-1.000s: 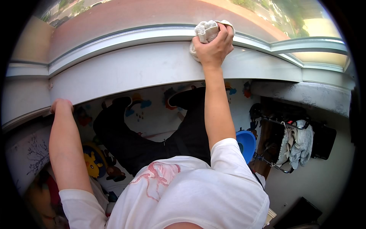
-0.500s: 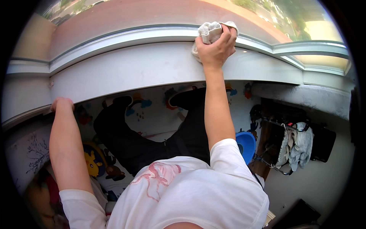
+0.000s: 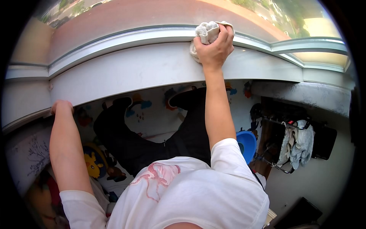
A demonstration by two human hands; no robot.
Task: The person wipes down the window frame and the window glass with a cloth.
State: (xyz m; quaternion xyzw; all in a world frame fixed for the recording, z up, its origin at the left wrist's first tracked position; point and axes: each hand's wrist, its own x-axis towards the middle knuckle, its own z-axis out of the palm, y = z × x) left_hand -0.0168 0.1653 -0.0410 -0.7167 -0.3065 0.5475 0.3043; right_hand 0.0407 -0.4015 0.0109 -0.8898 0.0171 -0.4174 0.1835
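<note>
My right hand point(image 3: 215, 49) is closed around a crumpled off-white cloth point(image 3: 206, 32). The bunched cloth is pressed against the white window frame point(image 3: 152, 35), and its lower part hangs onto the windowsill point(image 3: 145, 63). Further left, my left hand point(image 3: 62, 107) grips the sill's front edge near the corner. Its fingers are curled there and partly hidden. Both forearms reach forward from white short sleeves.
Beyond the glass are a reddish ledge and greenery. Under the sill are my legs in black trousers. On the right stand a blue basin point(image 3: 247, 145) and a metal rack with hanging cloths point(image 3: 300, 147). A yellow cartoon figure point(image 3: 92, 165) is at lower left.
My right hand and the cloth have shifted slightly left along the window frame. The left hand stays at the sill edge.
</note>
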